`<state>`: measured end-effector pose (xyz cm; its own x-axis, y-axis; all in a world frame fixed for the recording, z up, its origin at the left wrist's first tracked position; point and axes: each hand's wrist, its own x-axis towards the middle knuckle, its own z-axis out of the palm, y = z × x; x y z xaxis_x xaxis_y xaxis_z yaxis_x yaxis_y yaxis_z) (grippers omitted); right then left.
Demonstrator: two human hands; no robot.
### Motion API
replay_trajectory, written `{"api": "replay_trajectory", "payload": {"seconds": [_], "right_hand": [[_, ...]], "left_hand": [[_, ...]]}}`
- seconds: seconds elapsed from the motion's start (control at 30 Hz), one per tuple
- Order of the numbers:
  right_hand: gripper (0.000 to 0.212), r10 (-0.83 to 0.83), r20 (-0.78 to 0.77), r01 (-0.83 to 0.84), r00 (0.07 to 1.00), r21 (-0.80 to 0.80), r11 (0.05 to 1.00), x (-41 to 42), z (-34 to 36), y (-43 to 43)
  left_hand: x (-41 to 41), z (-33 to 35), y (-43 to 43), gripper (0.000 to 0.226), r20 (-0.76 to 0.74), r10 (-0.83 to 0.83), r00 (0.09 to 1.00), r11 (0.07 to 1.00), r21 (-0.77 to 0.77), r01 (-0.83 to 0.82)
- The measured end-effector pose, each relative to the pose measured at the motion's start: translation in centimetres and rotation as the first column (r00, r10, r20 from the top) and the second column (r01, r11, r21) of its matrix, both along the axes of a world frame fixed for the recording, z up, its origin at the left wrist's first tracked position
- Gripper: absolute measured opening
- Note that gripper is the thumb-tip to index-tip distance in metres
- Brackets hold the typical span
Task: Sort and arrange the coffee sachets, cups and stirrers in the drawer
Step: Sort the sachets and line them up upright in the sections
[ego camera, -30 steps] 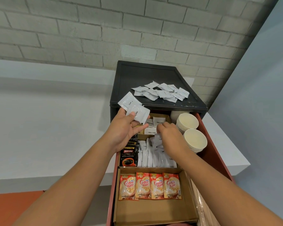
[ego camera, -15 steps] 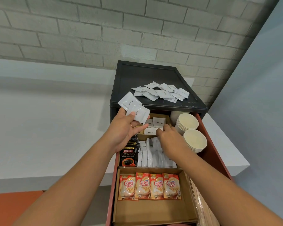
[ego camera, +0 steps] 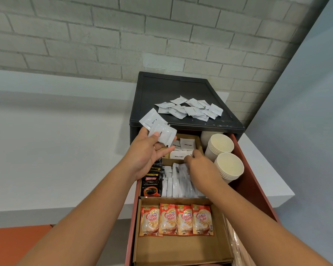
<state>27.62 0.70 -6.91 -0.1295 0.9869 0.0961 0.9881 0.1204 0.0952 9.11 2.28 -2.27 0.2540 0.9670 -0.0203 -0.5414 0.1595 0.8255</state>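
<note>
Left hand (ego camera: 144, 153): thumb pinches two white coffee sachets (ego camera: 159, 129), held above the back of the drawer (ego camera: 254, 181).
Right hand (ego camera: 199, 167): fingers curled down into the upright white sachet row (ego camera: 174, 184); grip unclear.

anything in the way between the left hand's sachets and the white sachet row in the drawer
The right hand lies over the right part of the white sachet row. The left part, nearer the left hand holding coffee sachets, is uncovered.
</note>
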Motion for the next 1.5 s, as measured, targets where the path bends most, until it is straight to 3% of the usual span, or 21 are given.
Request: {"api": "replay_trajectory", "payload": {"seconds": [0.2, 0.37, 0.5, 0.73, 0.97, 1.17, 1.3, 1.4, 1.5], "right_hand": [[0.029, -0.043, 0.014, 0.045, 0.999, -0.115, 0.992, 0.0, -0.8, 0.1], [0.036, -0.088, -0.110, 0.076, 0.990, -0.108, 0.991, -0.1, -0.6, 0.4], [0.046, -0.130, -0.086, 0.114, 0.988, -0.168, 0.979, -0.4, -0.8, 0.7], [0.041, -0.140, -0.121, 0.133, 0.983, -0.063, 0.989, -0.5, -1.1, 0.8], [0.043, -0.128, -0.205, 0.112, 0.970, -0.087, 0.990, -0.6, -1.2, 0.8], [0.034, -0.118, -0.181, 0.115, 0.976, -0.032, 0.993, -0.2, -0.4, 0.6], [0.029, 0.044, -0.196, -0.038, 0.980, 0.032, 0.999, -0.3, 0.5, -0.4], [0.037, 0.169, -0.284, -0.192, 0.944, -0.055, 0.980, -0.8, 0.9, -1.1], [0.044, 0.189, -0.222, -0.211, 0.957, -0.081, 0.974, -1.2, 0.7, -1.3]], "left_hand": [[0.0, 0.1, 0.0, 0.037, 0.012, -0.006, 1.000, 1.000, -0.001, 0.006], [0.0, 0.0, 0.0, 0.036, 0.019, -0.004, 1.000, 1.000, -0.007, 0.005], [0.0, 0.1, 0.0, 0.039, 0.009, -0.005, 1.000, 1.000, -0.010, 0.005], [-0.1, 0.1, -0.1, 0.037, 0.015, 0.003, 1.000, 1.000, -0.014, -0.003], [0.0, 0.0, 0.0, 0.037, 0.011, 0.003, 1.000, 1.000, -0.013, -0.003], [0.0, 0.0, 0.0, 0.037, 0.031, -0.014, 0.999, 1.000, -0.007, 0.014], [0.0, -0.1, 0.1, 0.037, 0.033, -0.013, 0.999, 1.000, -0.003, 0.013], [0.0, -0.1, 0.2, 0.035, 0.026, -0.012, 1.000, 1.000, -0.005, 0.012], [0.0, 0.0, 0.1, 0.038, 0.018, -0.016, 1.000, 1.000, -0.003, 0.016]]}}
